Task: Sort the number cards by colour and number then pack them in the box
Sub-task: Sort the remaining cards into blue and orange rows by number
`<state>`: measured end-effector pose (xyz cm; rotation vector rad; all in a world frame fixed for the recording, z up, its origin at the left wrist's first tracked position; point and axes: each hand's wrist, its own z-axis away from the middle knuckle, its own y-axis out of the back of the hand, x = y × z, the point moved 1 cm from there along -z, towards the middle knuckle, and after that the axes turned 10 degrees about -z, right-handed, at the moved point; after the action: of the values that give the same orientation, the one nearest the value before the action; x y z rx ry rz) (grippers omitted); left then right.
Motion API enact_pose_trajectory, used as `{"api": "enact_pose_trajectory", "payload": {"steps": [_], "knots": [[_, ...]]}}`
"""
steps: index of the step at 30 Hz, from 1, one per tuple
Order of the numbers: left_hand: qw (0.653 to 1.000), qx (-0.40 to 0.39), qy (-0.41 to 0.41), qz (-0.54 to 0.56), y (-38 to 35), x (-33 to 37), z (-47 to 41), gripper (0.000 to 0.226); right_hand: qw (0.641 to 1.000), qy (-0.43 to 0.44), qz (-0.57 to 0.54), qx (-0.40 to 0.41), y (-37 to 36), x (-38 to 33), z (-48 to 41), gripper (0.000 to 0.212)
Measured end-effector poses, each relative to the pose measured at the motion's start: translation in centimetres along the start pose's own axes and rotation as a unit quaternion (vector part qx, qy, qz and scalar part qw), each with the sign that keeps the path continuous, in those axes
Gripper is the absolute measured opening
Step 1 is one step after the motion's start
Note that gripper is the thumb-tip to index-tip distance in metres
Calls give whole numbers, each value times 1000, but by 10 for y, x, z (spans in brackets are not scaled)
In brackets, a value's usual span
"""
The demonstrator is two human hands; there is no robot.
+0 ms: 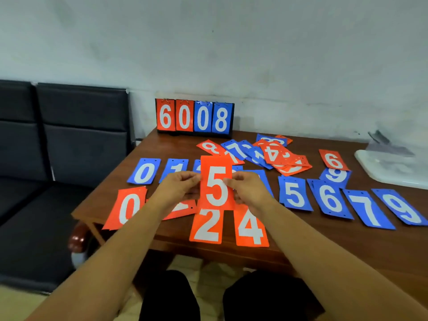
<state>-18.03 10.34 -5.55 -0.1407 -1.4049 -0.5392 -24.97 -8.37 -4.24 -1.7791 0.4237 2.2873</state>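
An upright orange card 5 (216, 169) is pinched at its left edge by my left hand (178, 184) and at its right edge by my right hand (249, 189), above the table. Below it lie orange cards 0 (127, 208), 2 (207, 225) and 4 (251, 228) near the front edge. A blue row runs behind: 0 (144, 171), 1 (174, 167), then 5 (294, 193), 6 (330, 198), 7 (368, 208), 9 (400, 206). A mixed heap of orange and blue cards (266, 154) lies further back. My hands hide some cards.
A flip scoreboard (194, 117) reading 6 0 0 8 stands at the table's back edge against the wall. An orange 6 (333, 159) and blue 9 (337, 176) lie at right, near a white plastic lid or tray (389, 169). A dark sofa (58, 135) is left of the wooden table (347, 246).
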Motion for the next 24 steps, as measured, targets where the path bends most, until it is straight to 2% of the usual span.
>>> {"api": "enact_pose_trajectory", "payload": {"steps": [2, 3, 5, 8, 11, 13, 19, 24], "knots": [[995, 38, -33, -90, 25, -6, 7, 15, 1000, 6, -6, 1, -10, -5, 2, 16], [981, 66, -47, -174, 39, -12, 8, 11, 1000, 9, -3, 5, -14, -5, 3, 12], [932, 101, -51, -344, 63, -26, 13, 15, 1000, 16, 21, 16, -22, -3, 5, 14], [873, 47, -57, -482, 81, -51, 15, 36, 1000, 4, 29, -9, -41, 12, 8, 14], [849, -28, -58, -524, 79, -68, 16, 42, 1000, -7, 11, -26, -59, 33, 12, 15], [839, -37, -69, -538, 76, -74, 16, 40, 999, -27, 7, -20, -65, 46, 12, 16], [773, 17, -86, -628, 68, -78, 15, 46, 998, -54, 11, 18, -52, 62, 11, 15], [749, 46, -79, -656, 61, -81, 17, 49, 999, -49, 13, 15, -55, 61, 15, 14]]}}
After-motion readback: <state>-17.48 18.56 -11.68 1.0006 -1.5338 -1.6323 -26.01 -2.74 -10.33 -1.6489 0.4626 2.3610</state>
